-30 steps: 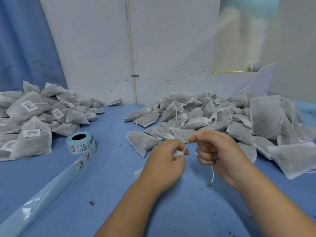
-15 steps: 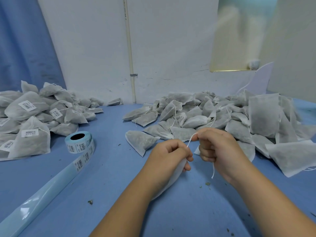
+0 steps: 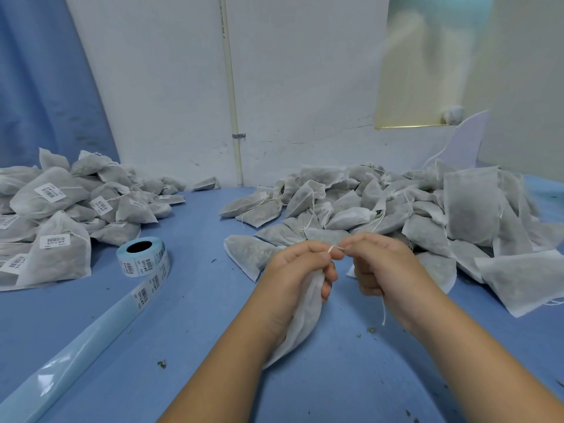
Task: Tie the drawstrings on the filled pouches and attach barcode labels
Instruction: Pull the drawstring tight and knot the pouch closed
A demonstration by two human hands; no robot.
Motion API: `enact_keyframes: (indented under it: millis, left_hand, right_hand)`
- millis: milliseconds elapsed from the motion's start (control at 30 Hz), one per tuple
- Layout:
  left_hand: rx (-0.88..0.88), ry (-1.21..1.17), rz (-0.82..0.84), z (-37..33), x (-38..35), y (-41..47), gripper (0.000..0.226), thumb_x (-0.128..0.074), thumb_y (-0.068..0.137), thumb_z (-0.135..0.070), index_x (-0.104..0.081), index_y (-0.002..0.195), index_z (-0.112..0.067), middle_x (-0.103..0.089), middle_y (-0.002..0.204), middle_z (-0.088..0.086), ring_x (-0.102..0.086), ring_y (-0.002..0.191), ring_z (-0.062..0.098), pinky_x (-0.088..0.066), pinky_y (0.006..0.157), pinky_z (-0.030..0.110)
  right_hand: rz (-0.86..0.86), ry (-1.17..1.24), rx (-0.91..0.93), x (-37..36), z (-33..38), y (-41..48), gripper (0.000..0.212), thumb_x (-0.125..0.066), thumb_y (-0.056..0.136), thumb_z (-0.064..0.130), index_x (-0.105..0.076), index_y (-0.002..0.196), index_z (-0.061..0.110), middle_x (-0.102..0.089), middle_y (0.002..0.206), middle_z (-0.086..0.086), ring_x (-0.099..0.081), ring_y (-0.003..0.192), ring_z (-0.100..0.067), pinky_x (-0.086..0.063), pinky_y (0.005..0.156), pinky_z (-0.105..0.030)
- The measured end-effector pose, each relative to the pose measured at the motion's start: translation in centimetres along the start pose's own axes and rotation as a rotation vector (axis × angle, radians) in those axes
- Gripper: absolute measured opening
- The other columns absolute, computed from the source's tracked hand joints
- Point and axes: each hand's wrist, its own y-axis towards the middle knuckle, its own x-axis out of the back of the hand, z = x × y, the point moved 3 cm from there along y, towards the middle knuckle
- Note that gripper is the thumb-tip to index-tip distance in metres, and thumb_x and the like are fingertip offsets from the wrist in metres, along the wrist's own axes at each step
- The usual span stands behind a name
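Note:
My left hand (image 3: 297, 273) grips the neck of a white filled pouch (image 3: 300, 319), which hangs down under the palm onto the blue table (image 3: 198, 346). My right hand (image 3: 384, 267) pinches the pouch's white drawstring (image 3: 334, 248) just right of the left fingertips; a loose end of the string dangles below the right palm. A roll of barcode labels (image 3: 142, 259) stands to the left, its blue backing strip trailing toward the near left corner.
A heap of untied pouches (image 3: 381, 209) fills the right and centre back of the table. A pile of labelled pouches (image 3: 61, 209) lies at the left. A white wall with a thin pipe (image 3: 232, 102) stands behind. Small crumbs dot the table.
My hands have come closer together, with the string between them now very short. The pouch hangs lower under my left hand and shows more of its body.

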Motion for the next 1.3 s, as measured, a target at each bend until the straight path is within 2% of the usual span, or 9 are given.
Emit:
enact_keyframes:
  millis: [200,400,500,600,733,833,933,1100,1300]
  left_hand:
    - [-0.036,-0.038,-0.035,0.1,0.8,0.6,0.019,-0.059,0.076,-0.019,-0.077,0.079,-0.012,-0.059,0.067,0.005,-0.050,0.057,0.015,-0.042,0.054,0.023]
    - [-0.067,0.014,-0.049,0.0,0.9,0.7,0.022,-0.063,0.075,-0.014,-0.079,0.089,-0.014,-0.063,0.070,0.006,-0.055,0.061,0.016,-0.049,0.061,0.023]
    - [-0.073,0.024,-0.082,0.0,0.8,0.6,0.026,-0.063,0.073,-0.013,-0.079,0.094,-0.013,-0.063,0.070,0.007,-0.054,0.060,0.016,-0.048,0.060,0.021]
    - [-0.091,0.041,-0.120,-0.1,0.8,0.6,0.027,-0.062,0.072,-0.014,-0.078,0.094,-0.017,-0.065,0.071,0.005,-0.054,0.061,0.014,-0.048,0.062,0.020]
    - [-0.142,0.316,-0.231,-0.1,1.3,0.8,0.023,-0.064,0.085,-0.012,-0.077,0.093,-0.029,-0.070,0.075,-0.005,-0.058,0.067,0.007,-0.048,0.067,0.018]
    - [-0.196,0.561,-0.302,0.2,1.6,0.9,0.025,-0.060,0.090,-0.009,-0.074,0.099,-0.028,-0.074,0.090,-0.014,-0.065,0.081,-0.004,-0.049,0.074,0.014]
    - [-0.253,0.724,-0.261,0.1,1.4,0.7,0.027,-0.059,0.089,-0.010,-0.072,0.089,-0.033,-0.071,0.090,-0.023,-0.063,0.086,-0.006,-0.046,0.074,0.009]
    - [-0.325,0.953,-0.141,0.3,0.8,0.6,0.021,-0.056,0.086,-0.020,-0.075,0.097,-0.020,-0.072,0.089,-0.007,-0.062,0.088,0.006,-0.046,0.077,0.021]
    - [-0.209,0.743,-0.168,0.5,0.8,0.5,0.021,-0.053,0.073,-0.034,-0.069,0.068,-0.022,-0.065,0.068,-0.005,-0.054,0.061,0.005,-0.042,0.059,0.017]
  right_hand:
    - [0.029,-0.140,-0.011,-0.4,-0.2,0.0,0.009,-0.061,0.086,0.014,-0.065,0.077,0.012,-0.034,0.046,0.008,-0.028,0.039,-0.008,-0.025,0.041,-0.022]
    - [0.020,-0.171,0.035,-0.5,0.0,-0.2,0.016,-0.060,0.086,0.013,-0.063,0.072,0.019,-0.039,0.045,0.011,-0.032,0.040,-0.007,-0.028,0.042,-0.021]
    - [0.000,-0.243,0.109,-0.6,0.0,-0.2,0.018,-0.061,0.086,0.012,-0.062,0.071,0.020,-0.039,0.045,0.011,-0.032,0.042,-0.008,-0.029,0.045,-0.023]
    - [-0.013,-0.414,0.264,-0.9,0.2,-0.5,0.017,-0.062,0.086,0.011,-0.062,0.073,0.021,-0.038,0.042,0.013,-0.033,0.041,-0.004,-0.027,0.043,-0.014]
    - [0.031,-0.643,0.421,-1.6,0.5,-1.3,0.019,-0.061,0.085,0.015,-0.062,0.074,0.030,-0.045,0.046,0.012,-0.041,0.048,-0.006,-0.031,0.048,-0.018]
    - [0.065,-0.734,0.482,-1.7,0.7,-1.5,0.018,-0.060,0.084,0.019,-0.063,0.074,0.033,-0.045,0.047,0.010,-0.042,0.049,-0.009,-0.032,0.051,-0.021]
    - [0.043,-0.707,0.533,-1.3,1.0,-1.6,0.015,-0.062,0.084,0.020,-0.065,0.073,0.031,-0.039,0.043,0.008,-0.037,0.046,-0.009,-0.030,0.049,-0.021]
    - [0.001,-0.620,0.521,-0.8,1.3,-1.4,0.020,-0.065,0.082,0.016,-0.064,0.066,0.027,-0.032,0.042,0.008,-0.033,0.045,-0.008,-0.029,0.048,-0.021]
    - [-0.033,-0.516,0.448,-0.4,1.1,-1.1,0.022,-0.063,0.080,0.011,-0.064,0.064,0.026,-0.040,0.045,0.012,-0.034,0.046,-0.006,-0.031,0.046,-0.015]
